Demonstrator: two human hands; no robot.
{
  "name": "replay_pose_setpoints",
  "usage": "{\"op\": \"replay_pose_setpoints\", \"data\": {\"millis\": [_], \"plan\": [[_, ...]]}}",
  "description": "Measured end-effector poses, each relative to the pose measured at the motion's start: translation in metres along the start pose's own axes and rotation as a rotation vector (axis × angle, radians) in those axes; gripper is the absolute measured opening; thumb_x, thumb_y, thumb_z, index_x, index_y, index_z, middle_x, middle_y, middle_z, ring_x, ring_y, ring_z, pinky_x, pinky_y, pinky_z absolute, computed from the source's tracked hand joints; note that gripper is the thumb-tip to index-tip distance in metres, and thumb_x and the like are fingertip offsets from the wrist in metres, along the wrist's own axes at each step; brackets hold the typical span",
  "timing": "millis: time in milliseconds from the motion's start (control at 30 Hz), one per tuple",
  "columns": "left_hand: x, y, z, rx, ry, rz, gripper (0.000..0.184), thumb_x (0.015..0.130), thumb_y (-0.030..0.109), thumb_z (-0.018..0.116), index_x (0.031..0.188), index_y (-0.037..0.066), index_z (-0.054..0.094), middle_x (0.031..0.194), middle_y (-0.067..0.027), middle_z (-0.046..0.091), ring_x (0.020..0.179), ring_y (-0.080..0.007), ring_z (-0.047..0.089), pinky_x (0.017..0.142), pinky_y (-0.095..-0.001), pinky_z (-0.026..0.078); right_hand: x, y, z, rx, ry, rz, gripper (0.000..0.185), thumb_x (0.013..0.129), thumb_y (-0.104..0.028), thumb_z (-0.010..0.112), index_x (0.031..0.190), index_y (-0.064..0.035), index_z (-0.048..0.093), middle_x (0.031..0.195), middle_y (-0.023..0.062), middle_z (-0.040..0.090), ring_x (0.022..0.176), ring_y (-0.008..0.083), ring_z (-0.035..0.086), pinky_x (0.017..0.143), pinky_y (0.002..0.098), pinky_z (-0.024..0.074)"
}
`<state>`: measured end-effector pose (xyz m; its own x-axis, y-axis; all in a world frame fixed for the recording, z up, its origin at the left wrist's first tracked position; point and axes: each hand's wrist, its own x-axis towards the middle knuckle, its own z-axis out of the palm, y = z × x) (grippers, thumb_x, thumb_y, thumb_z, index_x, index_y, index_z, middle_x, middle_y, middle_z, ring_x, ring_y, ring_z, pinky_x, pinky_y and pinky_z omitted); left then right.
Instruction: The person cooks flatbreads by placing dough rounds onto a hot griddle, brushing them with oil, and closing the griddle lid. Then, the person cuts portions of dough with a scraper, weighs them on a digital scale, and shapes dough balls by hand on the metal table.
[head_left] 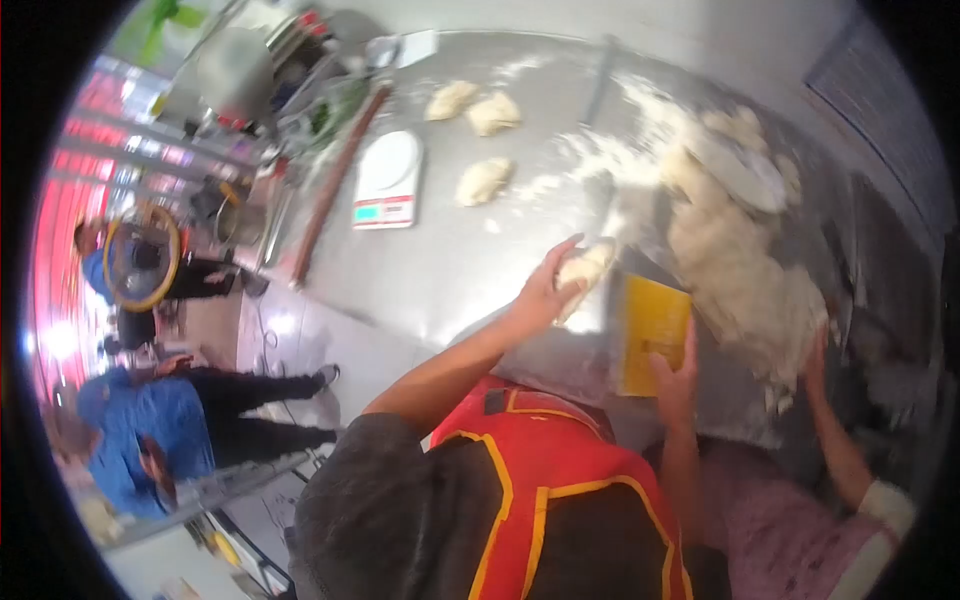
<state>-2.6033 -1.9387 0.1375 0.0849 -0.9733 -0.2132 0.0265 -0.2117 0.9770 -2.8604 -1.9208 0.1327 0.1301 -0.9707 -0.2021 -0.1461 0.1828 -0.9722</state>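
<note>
My left hand is closed around a piece of dough, just above the steel table. In my right hand is a yellow dough scraper, held by its lower edge with its flat face showing. To the right of the scraper spreads a large mass of dough. Three cut dough pieces, the nearest one among them, lie on the table further off. A white kitchen scale with a lit green display stands to their left, its platform bare.
A co-worker's hand touches the right edge of the large dough. Loose flour is scattered across the back. A long brown rolling pin lies along the table's left side. Two people in blue tops are beyond the table at left.
</note>
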Motion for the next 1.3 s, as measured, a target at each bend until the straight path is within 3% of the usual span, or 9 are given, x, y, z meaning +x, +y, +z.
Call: {"op": "replay_pose_setpoints", "data": {"millis": [100,233,467,600,833,967,1100,1167,1300], "plan": [[0.016,0.003,-0.074,-0.348,0.126,-0.198,0.041,0.091,0.019,0.058,0.130,0.006,0.049,0.103,-0.0070,0.062,0.094,-0.0130,0.057,0.082,-0.0276,0.045,0.022,-0.010,0.018,0.015,0.016,0.024,0.075,0.077,0.002,0.053,0.146,-0.0034,0.025,0.137,0.0137,0.042,0.123,0.0215,0.045,0.101,0.0319,0.0372],[0.052,-0.002,-0.115,0.257,0.179,0.170,0.037,0.090,0.025,0.059,0.121,0.003,0.057,0.105,-0.0106,0.062,0.095,-0.0182,0.057,0.084,-0.0312,0.044,0.024,-0.025,0.049,-0.179,0.023,-0.037,0.073,0.078,0.002,0.054,0.146,-0.0029,0.026,0.138,0.0136,0.042,0.123,0.0213,0.044,0.102,0.0319,0.0359],[0.123,-0.058,-0.091,0.966,0.389,0.270,0.052,0.086,0.033,0.063,0.123,-0.001,0.054,0.125,-0.0226,0.049,0.119,-0.0371,0.043,0.098,-0.0406,0.038,0.009,-0.051,0.084,-0.117,0.067,0.017,0.070,0.081,0.000,0.057,0.144,-0.0020,0.028,0.140,0.0140,0.042,0.125,0.0213,0.043,0.103,0.0320,0.0342],[0.106,-0.053,-0.081,1.178,0.335,0.487,0.055,0.082,0.032,0.064,0.126,0.001,0.051,0.125,-0.0193,0.051,0.112,-0.0346,0.048,0.096,-0.0426,0.038,-0.004,-0.037,0.072,-0.048,0.117,0.015,0.068,0.083,-0.003,0.057,0.145,-0.0021,0.027,0.141,0.0136,0.039,0.126,0.0227,0.042,0.104,0.0323,0.0331],[0.163,-0.059,-0.095,0.742,0.083,0.014,0.056,0.087,0.047,0.056,0.127,0.009,0.052,0.124,-0.0211,0.054,0.115,-0.0364,0.051,0.095,-0.0443,0.043,-0.007,-0.006,0.048,-0.373,0.146,-0.015,0.077,0.078,-0.006,0.058,0.146,-0.0033,0.024,0.145,0.0168,0.033,0.132,0.0280,0.035,0.109,0.0378,0.0268],[0.219,-0.115,-0.114,0.888,0.057,0.612,0.041,0.090,0.030,0.054,0.129,0.019,0.052,0.127,-0.0174,0.051,0.115,-0.0333,0.050,0.097,-0.0411,0.040,0.001,-0.015,0.054,-0.376,0.074,-0.070,0.074,0.081,-0.024,0.063,0.143,-0.0007,0.029,0.142,0.0210,0.037,0.130,0.0321,0.038,0.107,0.0407,0.0308],[0.205,-0.074,-0.095,0.922,0.045,0.131,0.035,0.078,0.020,0.057,0.110,0.005,0.062,0.113,-0.0183,0.060,0.105,-0.0360,0.057,0.097,-0.0442,0.040,0.012,-0.009,0.048,-0.559,0.065,-0.252,0.078,0.083,-0.040,0.068,0.141,0.0003,0.033,0.140,0.0243,0.040,0.129,0.0348,0.039,0.106,0.0427,0.0319],[0.203,-0.069,-0.083,1.117,0.299,0.403,0.026,0.078,0.015,0.061,0.103,0.005,0.061,0.109,-0.0154,0.059,0.101,-0.0357,0.056,0.089,-0.0441,0.043,0.019,-0.019,0.056,-0.570,0.010,-0.287,0.079,0.083,-0.040,0.068,0.141,0.0002,0.033,0.140,0.0242,0.039,0.129,0.0346,0.038,0.106,0.0426,0.0313],[0.214,-0.066,-0.072,1.086,0.026,0.219,0.027,0.076,0.015,0.060,0.101,0.006,0.060,0.111,-0.0181,0.057,0.110,-0.0367,0.051,0.092,-0.0452,0.041,0.022,-0.024,0.063,-0.604,-0.077,-0.295,0.080,0.083,-0.043,0.066,0.141,0.0003,0.033,0.141,0.0241,0.038,0.130,0.0345,0.037,0.107,0.0427,0.0295]]}}
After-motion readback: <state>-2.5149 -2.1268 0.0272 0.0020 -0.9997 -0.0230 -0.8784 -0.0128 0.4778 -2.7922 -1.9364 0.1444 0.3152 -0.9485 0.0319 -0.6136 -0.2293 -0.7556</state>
